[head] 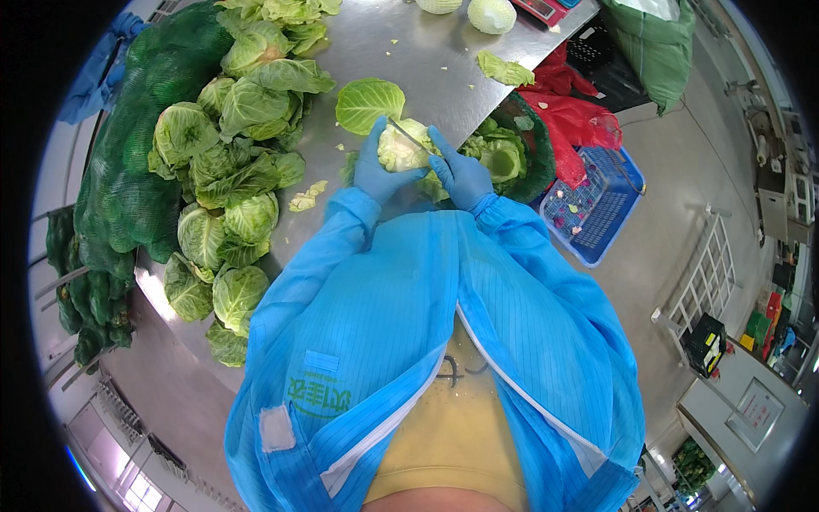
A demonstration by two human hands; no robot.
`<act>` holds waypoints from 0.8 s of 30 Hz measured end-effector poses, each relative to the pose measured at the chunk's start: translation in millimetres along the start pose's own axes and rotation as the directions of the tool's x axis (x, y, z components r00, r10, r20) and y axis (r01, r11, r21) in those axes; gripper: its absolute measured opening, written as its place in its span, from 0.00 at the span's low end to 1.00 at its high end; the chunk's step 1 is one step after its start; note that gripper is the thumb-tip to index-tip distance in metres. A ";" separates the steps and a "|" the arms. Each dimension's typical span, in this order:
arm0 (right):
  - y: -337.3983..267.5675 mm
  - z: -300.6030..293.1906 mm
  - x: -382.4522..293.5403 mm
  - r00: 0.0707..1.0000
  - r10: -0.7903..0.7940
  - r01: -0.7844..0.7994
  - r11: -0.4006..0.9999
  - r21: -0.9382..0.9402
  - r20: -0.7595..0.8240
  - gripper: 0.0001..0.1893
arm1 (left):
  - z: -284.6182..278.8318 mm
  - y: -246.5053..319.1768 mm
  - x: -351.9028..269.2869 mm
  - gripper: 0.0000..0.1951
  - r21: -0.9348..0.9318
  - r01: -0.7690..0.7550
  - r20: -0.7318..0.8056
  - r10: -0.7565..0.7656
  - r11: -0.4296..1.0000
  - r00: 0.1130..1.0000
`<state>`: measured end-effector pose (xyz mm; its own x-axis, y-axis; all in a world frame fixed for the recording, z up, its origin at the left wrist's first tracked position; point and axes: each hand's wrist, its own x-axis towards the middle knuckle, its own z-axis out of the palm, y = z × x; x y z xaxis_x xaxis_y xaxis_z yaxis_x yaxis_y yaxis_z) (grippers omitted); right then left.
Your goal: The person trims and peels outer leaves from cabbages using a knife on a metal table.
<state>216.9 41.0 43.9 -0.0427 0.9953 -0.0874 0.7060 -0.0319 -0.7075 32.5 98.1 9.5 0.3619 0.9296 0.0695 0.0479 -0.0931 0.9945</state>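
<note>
My left hand [379, 168], in a blue glove, holds a pale, trimmed cabbage head [404, 147] by its left and lower side. In my right hand [458, 173], also gloved, is a knife [409, 136], its blade lying across the top of that cabbage. The handle is hidden in my fingers. A loose green cabbage leaf [370, 105] lies flat on the steel table just beyond my left hand. Leaf scraps [308, 196] are at the left of my wrist. Several untrimmed cabbages [237, 160] are heaped along the left of the table.
Green mesh sacks [144, 128] of cabbages lie at the far left. A tub [542, 144] with leaves stands below the right edge of the steel table [384, 38], beside red mesh bags [569, 121] and a blue crate [592, 211]. Foam-netted cabbages [491, 15] sit at the far end.
</note>
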 end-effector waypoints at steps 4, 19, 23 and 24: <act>-1.1 -5.3 2.7 0.999 -0.003 0.006 0.998 -0.065 0.053 0.28 | -1.7 -3.7 0.9 0.54 0.007 0.013 0.000 -0.013 1.000 1.000; -9.1 -5.8 8.8 0.995 0.084 -0.076 0.989 -0.130 0.057 0.27 | 3.0 14.8 -0.3 0.56 0.126 0.051 -0.042 -0.046 0.991 0.998; -11.0 -5.0 9.1 0.995 0.086 -0.081 0.989 -0.126 0.041 0.27 | 4.0 12.6 -1.2 0.57 0.153 0.063 -0.061 -0.054 0.986 0.997; -11.2 -4.6 8.9 0.996 0.089 -0.085 0.989 -0.123 0.029 0.27 | 4.2 10.5 -0.9 0.57 0.199 0.051 -0.070 -0.037 0.979 0.997</act>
<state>211.9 50.6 54.2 0.0000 0.9854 -0.1705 0.7886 -0.1048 -0.6059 36.6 94.7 19.5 0.2942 0.9550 0.0377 0.2508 -0.1152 0.9611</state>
